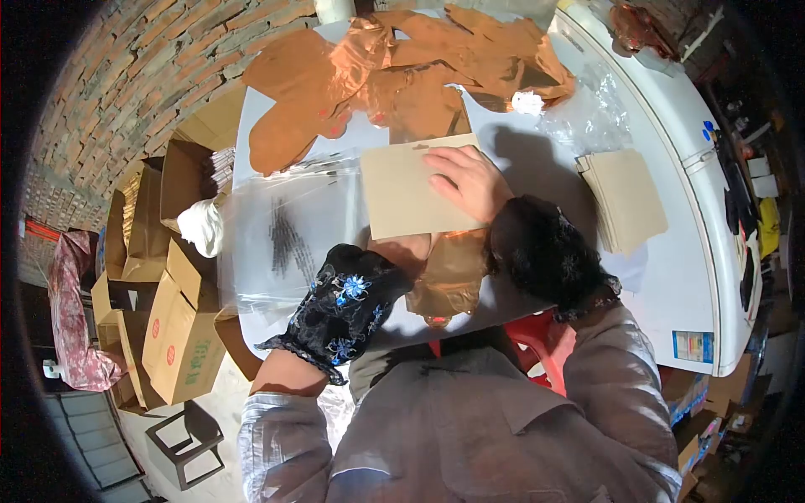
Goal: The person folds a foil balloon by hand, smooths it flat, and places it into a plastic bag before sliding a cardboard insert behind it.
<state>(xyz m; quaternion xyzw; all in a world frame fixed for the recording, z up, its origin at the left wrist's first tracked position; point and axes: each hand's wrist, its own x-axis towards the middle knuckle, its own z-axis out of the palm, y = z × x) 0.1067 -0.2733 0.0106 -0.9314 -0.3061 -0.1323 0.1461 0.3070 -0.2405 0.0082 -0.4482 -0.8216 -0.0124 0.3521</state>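
Note:
A flat beige card with a small notch at its top edge lies over the middle of the table. My right hand rests on the card's right part, fingers stretched out. Under the card's lower edge is my left hand; its fingers are hidden by the card. A thin, shiny brown piece of material runs beneath the card and shows above and below it, with a small red mark near its lower end. More brown pieces of this kind are spread along the far side of the table.
Clear plastic bags lie at the left, with crumpled clear plastic at the far right. A stack of beige cards sits on the right. Open cardboard boxes and a black stool stand left of the table. A white fridge-like cabinet lies along the right.

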